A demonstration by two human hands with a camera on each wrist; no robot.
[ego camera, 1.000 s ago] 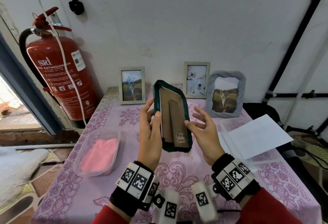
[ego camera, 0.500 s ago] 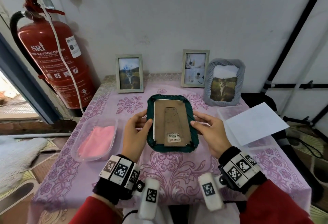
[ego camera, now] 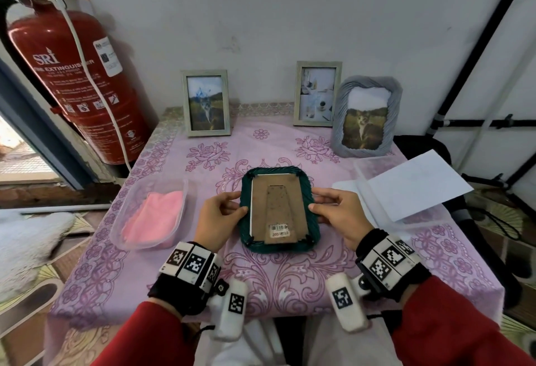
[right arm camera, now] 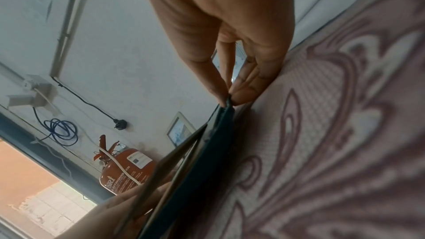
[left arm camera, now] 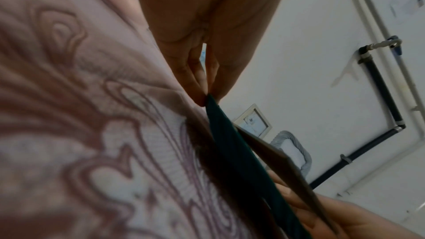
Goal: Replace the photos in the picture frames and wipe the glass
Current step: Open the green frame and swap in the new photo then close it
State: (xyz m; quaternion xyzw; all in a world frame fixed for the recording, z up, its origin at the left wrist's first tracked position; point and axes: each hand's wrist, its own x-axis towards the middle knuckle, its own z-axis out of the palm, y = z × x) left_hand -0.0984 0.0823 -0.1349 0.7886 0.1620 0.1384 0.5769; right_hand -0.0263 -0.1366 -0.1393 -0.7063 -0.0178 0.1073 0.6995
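Note:
A dark green picture frame (ego camera: 280, 209) lies face down on the pink tablecloth (ego camera: 290, 275), its brown cardboard back (ego camera: 277, 206) and stand facing up. My left hand (ego camera: 224, 212) pinches the frame's left edge (left arm camera: 218, 114) between thumb and fingers. My right hand (ego camera: 330, 209) pinches the right edge (right arm camera: 226, 108) the same way. Three framed photos stand against the wall: a pale frame (ego camera: 206, 103) at left, a second pale frame (ego camera: 317, 93) and a grey ruffled frame (ego camera: 366, 117) at right.
A clear tub with a pink cloth (ego camera: 153, 216) sits left of the frame. A white sheet of paper (ego camera: 412, 184) lies over another clear tub at the right. A red fire extinguisher (ego camera: 75, 81) stands beside the table's left back corner.
Both hands have brought the green frame down from upright in the air to flat and face down on the tablecloth.

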